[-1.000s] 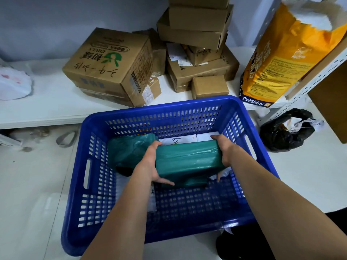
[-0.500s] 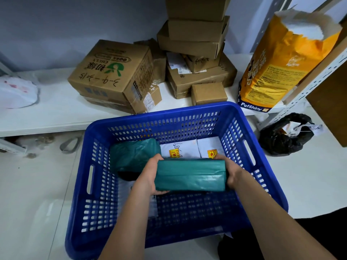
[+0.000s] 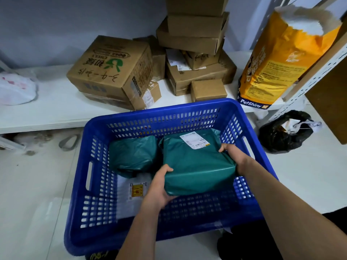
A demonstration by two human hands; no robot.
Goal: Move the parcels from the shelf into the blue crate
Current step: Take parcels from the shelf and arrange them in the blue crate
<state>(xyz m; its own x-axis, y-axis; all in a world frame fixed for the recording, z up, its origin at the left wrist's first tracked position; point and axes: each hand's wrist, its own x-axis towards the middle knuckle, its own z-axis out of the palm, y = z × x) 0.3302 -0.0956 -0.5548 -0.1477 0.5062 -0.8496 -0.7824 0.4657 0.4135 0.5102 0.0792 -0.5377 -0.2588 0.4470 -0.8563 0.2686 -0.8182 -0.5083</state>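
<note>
I saw both hands, left and right, gripping the green parcel inside the blue crate, fingers curled around opposite edges; bare floor remained toward the near wall.

Blue crate, green parcel, orange bag, brown boxes

Two bare forearms enter from the lower edge of the frame, with no sleeves, watch or rings showing. The left hand and right hand wear no gloves. Dark clothing shows at the lower right corner, its detail too dim to tell.
</note>
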